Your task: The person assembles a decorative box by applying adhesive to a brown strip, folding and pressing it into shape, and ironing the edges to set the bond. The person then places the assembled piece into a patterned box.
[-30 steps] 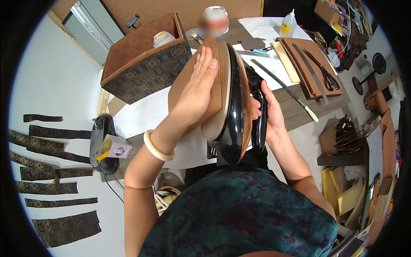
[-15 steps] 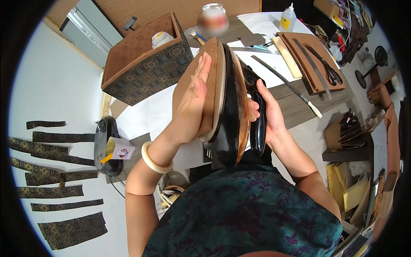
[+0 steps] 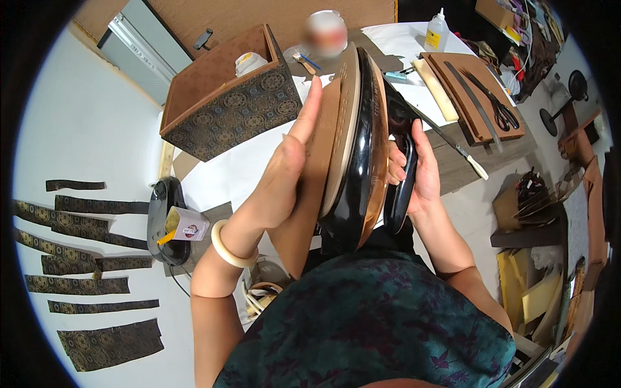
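Note:
My right hand is wrapped round the handle of a black clothes iron with a coppery band. The iron stands on edge in front of me, its pale, holed soleplate facing left. A thin brown board stands tilted along the soleplate; at its lower end it is apart from the iron. My left hand lies flat on the board's left face, fingers stretched out. Beyond it, a patterned cloth-covered box with a brown inside holds a white, yellow-marked item.
Patterned fabric strips hang or lie on a white surface at left. A black iron stand bears a white cup. On the table are a white-handled long blade, scissors on brown boards, a bottle and a brush.
The iron has shifted slightly right and tipped, showing more of its soleplate. The board's lower end has swung down and away from the iron, with my left hand flat against it.

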